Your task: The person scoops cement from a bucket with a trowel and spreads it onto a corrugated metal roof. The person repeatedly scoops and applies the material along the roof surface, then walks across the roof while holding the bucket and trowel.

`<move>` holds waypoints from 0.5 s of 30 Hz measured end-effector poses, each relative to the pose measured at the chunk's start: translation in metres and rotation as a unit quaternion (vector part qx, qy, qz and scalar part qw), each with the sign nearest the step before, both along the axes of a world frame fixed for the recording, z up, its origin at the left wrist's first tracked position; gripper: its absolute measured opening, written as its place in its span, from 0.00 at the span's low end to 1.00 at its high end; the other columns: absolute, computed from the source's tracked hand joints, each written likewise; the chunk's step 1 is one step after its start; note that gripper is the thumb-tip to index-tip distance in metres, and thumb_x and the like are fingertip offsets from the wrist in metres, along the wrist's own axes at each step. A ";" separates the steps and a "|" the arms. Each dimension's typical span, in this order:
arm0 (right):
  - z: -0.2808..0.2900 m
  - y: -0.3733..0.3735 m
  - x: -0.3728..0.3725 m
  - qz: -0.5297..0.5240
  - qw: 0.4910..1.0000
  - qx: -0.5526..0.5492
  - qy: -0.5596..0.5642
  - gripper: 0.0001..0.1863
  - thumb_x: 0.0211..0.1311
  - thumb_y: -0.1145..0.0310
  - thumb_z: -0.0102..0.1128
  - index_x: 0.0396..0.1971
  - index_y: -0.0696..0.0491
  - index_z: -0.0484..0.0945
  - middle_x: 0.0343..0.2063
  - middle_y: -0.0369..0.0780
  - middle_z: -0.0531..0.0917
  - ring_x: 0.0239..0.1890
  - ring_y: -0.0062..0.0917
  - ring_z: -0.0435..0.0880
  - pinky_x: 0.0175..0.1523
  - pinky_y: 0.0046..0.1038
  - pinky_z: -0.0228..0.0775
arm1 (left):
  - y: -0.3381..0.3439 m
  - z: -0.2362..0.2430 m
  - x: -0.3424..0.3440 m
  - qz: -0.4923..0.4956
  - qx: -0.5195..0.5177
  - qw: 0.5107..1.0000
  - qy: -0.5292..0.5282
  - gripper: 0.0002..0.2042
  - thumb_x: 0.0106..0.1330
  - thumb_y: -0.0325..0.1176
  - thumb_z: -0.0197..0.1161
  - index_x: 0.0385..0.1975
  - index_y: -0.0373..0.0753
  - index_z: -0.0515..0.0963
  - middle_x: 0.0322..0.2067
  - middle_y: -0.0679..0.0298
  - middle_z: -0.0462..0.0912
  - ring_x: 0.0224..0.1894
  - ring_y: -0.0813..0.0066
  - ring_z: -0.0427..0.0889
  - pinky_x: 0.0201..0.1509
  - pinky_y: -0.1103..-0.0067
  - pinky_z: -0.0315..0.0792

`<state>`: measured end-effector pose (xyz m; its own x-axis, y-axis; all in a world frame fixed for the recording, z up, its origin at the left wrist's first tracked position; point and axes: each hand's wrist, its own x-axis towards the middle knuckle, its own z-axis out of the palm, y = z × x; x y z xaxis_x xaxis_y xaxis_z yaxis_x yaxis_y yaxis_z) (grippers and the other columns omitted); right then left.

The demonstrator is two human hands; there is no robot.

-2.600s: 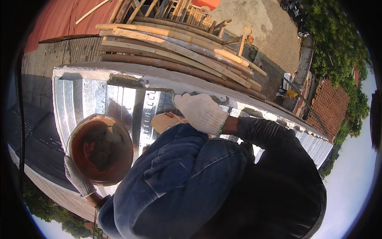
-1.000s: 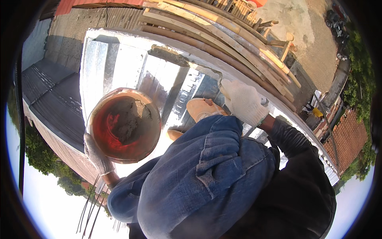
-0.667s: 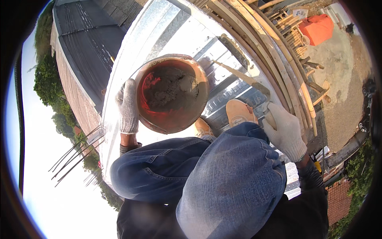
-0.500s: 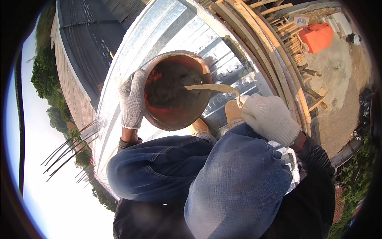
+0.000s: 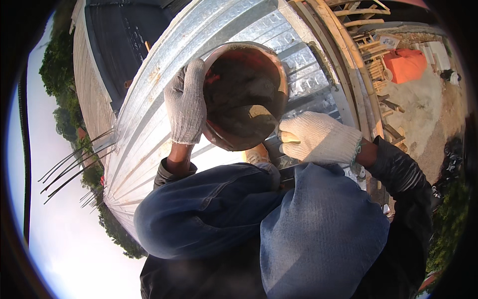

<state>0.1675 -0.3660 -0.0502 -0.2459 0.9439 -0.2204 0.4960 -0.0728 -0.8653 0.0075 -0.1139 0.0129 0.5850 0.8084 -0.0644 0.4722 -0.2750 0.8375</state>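
Moved since half a second ago: right hand (image 5: 318,138) now lower and right at the bucket's near rim, with the trowel (image 5: 261,112) dipped inside instead of lying across the top. Round bucket (image 5: 246,94), reddish-brown outside, dark and muddy with grey wet mix inside, held up over the shiny ridged metal sheet (image 5: 149,129) and above the blue-jeaned knees (image 5: 279,224). Left hand (image 5: 185,102) in a knit glove, fingers curled tight over the bucket's left rim; right-hand fingers closed around the trowel handle.
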 end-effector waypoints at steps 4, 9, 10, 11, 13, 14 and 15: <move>-0.040 -0.023 0.000 -0.038 0.990 0.113 0.076 0.23 0.74 0.52 0.63 0.55 0.56 0.84 0.52 0.47 0.88 0.56 0.44 0.87 0.63 0.42 0.78 | 0.013 -0.001 -0.005 0.005 -0.027 1.000 0.012 0.18 0.83 0.42 0.63 0.51 0.31 0.87 0.41 0.65 0.88 0.43 0.80 0.81 0.52 0.77 0.76; -0.006 -0.051 0.008 -0.155 0.972 -0.073 0.163 0.23 0.74 0.51 0.67 0.52 0.56 0.85 0.53 0.47 0.89 0.57 0.38 0.87 0.64 0.38 0.76 | 0.034 -0.013 -0.032 0.036 -0.055 0.998 -0.011 0.17 0.84 0.40 0.62 0.52 0.31 0.86 0.43 0.66 0.86 0.43 0.82 0.81 0.49 0.79 0.79; 0.015 -0.051 0.020 -0.176 0.949 -0.170 0.199 0.22 0.74 0.52 0.66 0.50 0.57 0.85 0.49 0.46 0.89 0.53 0.37 0.87 0.61 0.37 0.76 | 0.038 -0.012 -0.035 0.037 -0.049 0.998 -0.008 0.16 0.84 0.40 0.61 0.51 0.31 0.85 0.42 0.67 0.86 0.43 0.83 0.81 0.48 0.80 0.78; 0.032 -0.054 0.029 -0.198 0.913 -0.268 0.234 0.22 0.74 0.52 0.65 0.49 0.58 0.85 0.45 0.45 0.89 0.49 0.35 0.87 0.58 0.37 0.77 | 0.040 -0.017 -0.036 0.037 -0.054 0.998 -0.017 0.16 0.85 0.40 0.60 0.51 0.31 0.85 0.42 0.67 0.85 0.43 0.83 0.81 0.48 0.80 0.78; 0.038 -0.064 0.032 -0.263 0.870 -0.317 0.272 0.19 0.74 0.56 0.62 0.42 0.61 0.83 0.29 0.40 0.83 0.34 0.30 0.82 0.45 0.35 0.75 | 0.046 -0.014 -0.044 0.046 -0.052 0.997 -0.025 0.15 0.85 0.40 0.59 0.50 0.32 0.85 0.41 0.68 0.85 0.42 0.84 0.80 0.47 0.80 0.78; 0.032 -0.071 0.032 -0.305 0.888 -0.254 0.234 0.19 0.74 0.56 0.62 0.42 0.61 0.82 0.28 0.41 0.82 0.33 0.31 0.82 0.44 0.36 0.75 | 0.049 -0.011 -0.048 0.046 -0.044 0.998 -0.018 0.15 0.85 0.40 0.59 0.50 0.32 0.85 0.41 0.68 0.84 0.42 0.84 0.80 0.46 0.81 0.77; 0.027 -0.083 0.033 -0.353 0.896 -0.195 0.186 0.20 0.73 0.56 0.63 0.41 0.62 0.82 0.28 0.41 0.82 0.32 0.32 0.82 0.43 0.36 0.75 | 0.047 -0.015 -0.044 0.039 -0.046 0.998 -0.015 0.15 0.85 0.39 0.59 0.49 0.32 0.85 0.40 0.69 0.84 0.42 0.85 0.80 0.46 0.81 0.77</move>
